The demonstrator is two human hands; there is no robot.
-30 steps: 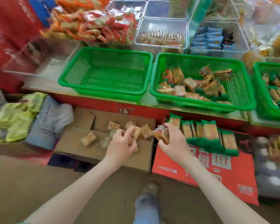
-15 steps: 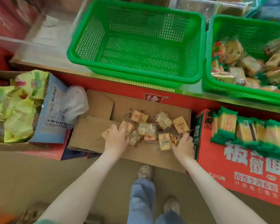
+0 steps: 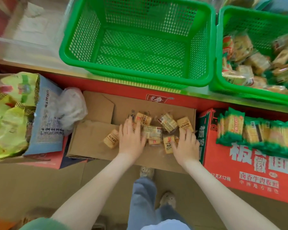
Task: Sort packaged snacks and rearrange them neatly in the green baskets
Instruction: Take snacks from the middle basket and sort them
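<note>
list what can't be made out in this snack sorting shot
Head view:
- some snack packets: hidden under the left hand and right hand; held or not, unclear
- packet labels: too small to read
- the right basket: cut off by the frame edge, contents motion-blurred

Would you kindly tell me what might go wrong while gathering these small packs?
Scooped between left hand and right hand, the loose packs may slip out. The stray pack beside the left hand could get left behind. Lifting to the empty basket, some might catch its rim.
</note>
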